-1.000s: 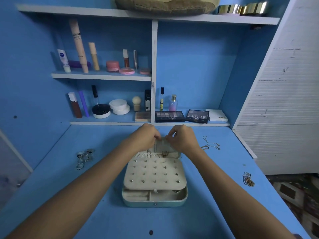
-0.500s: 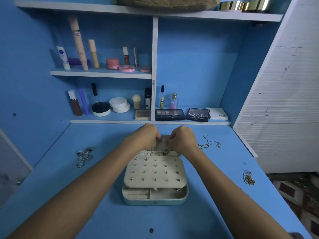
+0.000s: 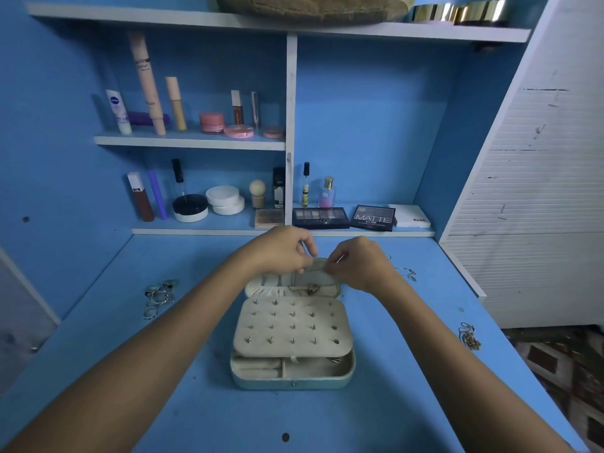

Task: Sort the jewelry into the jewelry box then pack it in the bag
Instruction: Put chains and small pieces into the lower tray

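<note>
An open cream jewelry box (image 3: 292,377) with a teal shell sits in the middle of the blue desk. Its stud panel (image 3: 292,325) holds several earrings. Behind the panel, the lid's pocket (image 3: 322,282) carries a thin gold necklace (image 3: 310,289). My left hand (image 3: 281,250) and my right hand (image 3: 359,263) meet over the top edge of that lid, fingertips curled and pinching something small there; what they pinch is too small to make out. A heap of silver rings (image 3: 158,295) lies left of the box. A silver chain (image 3: 407,273) lies right of my right hand.
A gold and silver chain bundle (image 3: 470,338) lies near the desk's right edge. Makeup palettes (image 3: 374,218), jars and bottles line the back shelf (image 3: 281,231). A brown bag (image 3: 310,8) rests on the top shelf. A white slatted panel (image 3: 539,207) stands at the right.
Both hands stay at the lid's top edge with only small finger movements. The view has shifted slightly.
</note>
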`<state>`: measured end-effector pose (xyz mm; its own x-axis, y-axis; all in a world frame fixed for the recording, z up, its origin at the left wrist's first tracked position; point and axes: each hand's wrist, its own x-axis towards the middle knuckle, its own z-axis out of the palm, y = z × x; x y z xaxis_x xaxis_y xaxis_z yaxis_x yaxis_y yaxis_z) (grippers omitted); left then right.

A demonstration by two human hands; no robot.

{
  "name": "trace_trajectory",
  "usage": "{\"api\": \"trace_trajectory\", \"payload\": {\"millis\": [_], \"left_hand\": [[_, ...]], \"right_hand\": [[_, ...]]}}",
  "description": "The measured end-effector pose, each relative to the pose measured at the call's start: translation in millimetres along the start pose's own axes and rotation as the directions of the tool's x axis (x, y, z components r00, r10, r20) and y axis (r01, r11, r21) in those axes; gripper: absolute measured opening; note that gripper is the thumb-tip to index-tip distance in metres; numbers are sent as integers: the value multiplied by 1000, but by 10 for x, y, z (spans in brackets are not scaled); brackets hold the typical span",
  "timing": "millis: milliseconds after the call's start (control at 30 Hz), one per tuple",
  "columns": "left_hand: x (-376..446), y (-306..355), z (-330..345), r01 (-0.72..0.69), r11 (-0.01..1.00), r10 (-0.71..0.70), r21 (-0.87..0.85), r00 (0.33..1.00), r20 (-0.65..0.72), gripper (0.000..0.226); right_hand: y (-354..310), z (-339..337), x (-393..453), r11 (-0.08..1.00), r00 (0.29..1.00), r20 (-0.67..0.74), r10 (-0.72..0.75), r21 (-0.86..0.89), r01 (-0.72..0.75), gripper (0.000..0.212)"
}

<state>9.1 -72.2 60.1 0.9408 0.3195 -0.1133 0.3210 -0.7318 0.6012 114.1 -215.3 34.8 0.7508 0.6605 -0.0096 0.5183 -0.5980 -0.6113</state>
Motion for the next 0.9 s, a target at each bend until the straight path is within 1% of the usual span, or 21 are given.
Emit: {"api": "trace_trajectory", "payload": {"millis": [100, 167, 300, 367, 500, 633, 733, 800, 900], "left_hand": [[27, -1, 28, 13, 988, -20, -152, 999, -44, 11], [35, -34, 57, 17, 985, -26, -174, 998, -51, 11], [43, -154, 138, 39, 997, -39, -64, 999, -2, 12], [34, -207, 162, 41, 999, -41, -19, 999, 0, 12], [10, -264, 126, 48, 999, -48, -20, 998, -27, 12], [13, -312, 93, 49, 999, -49, 7, 998, -51, 12], [14, -350, 94, 52, 998, -51, 22, 997, -60, 13], [15, -368, 99, 50, 998, -47, 35, 997, -68, 13], [15, -371, 109, 44, 998, -40, 50, 996, -75, 11]], "right_hand": [[-21, -86, -55, 998, 1000, 30, -4, 68, 2, 10], [-28, -126, -76, 993, 999, 44, -13, 116, 8, 13], [-32, -166, -100, 984, 998, 61, -14, 180, 3, 13], [-36, -169, -98, 975, 996, 88, -23, 220, 3, 14], [-91, -151, -66, 967, 991, 123, -56, 254, 23, 17], [-182, -115, -27, 973, 982, 154, -114, 218, 79, 18], [-211, -55, 5, 986, 973, 172, -155, 90, 141, 18], [-199, -14, 26, 988, 971, 179, -156, 43, 151, 18], [-151, 11, 37, 989, 971, 186, -148, 10, 148, 12]]}}
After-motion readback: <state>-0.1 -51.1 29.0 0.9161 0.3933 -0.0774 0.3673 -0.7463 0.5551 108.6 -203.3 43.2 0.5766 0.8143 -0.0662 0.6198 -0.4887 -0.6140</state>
